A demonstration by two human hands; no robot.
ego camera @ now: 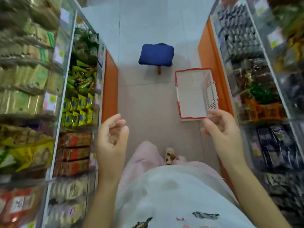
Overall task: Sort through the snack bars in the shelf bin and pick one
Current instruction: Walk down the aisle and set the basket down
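Left shelf (54, 145), left edge of frame: clear-fronted bins, blurred. The likeliest snack bars (74, 152) are orange-brown packs in the lower-left bins, below the yellow packets (79, 111). They lie flat and stacked, long axes roughly left-right in the frame, one end toward the aisle. Which bin the task means cannot be told.

Left hand (111, 137), lower centre-left: fingers loosely curled, holding nothing, just beside the shelf front.

Right hand (220, 127), centre-right: relaxed and empty, in front of the near corner of the floor basket (178, 96).

Hazards:
- Wrong bin chosen, since neighbouring packs look alike.
- Stack disturbed, so bars slide when a lower one is pulled.
- Fingers catching on the clear bin front.
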